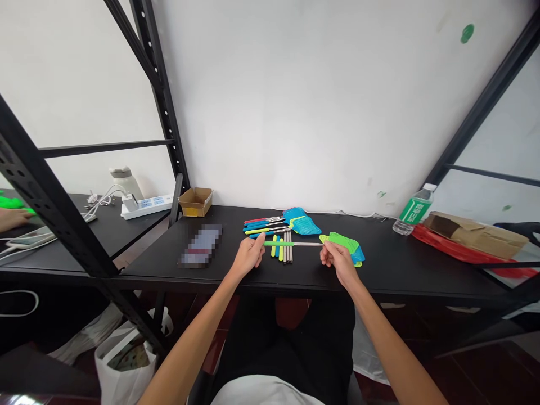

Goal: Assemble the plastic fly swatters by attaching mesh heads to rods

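Left hand closed around the green handle of a steel-shafted fly swatter, right hand gripping it beside its green plastic mesh head, held level over a black worktop. Loose yellow, blue and steel rods lie directly beneath the shaft, blue-headed swatters just beyond. The worktop's front edge runs just below both wrists.

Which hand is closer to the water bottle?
Right. The right hand, holding the fly swatter, is left of the water bottle in the view and lower down. The left hand is farther away, beyond the right hand.
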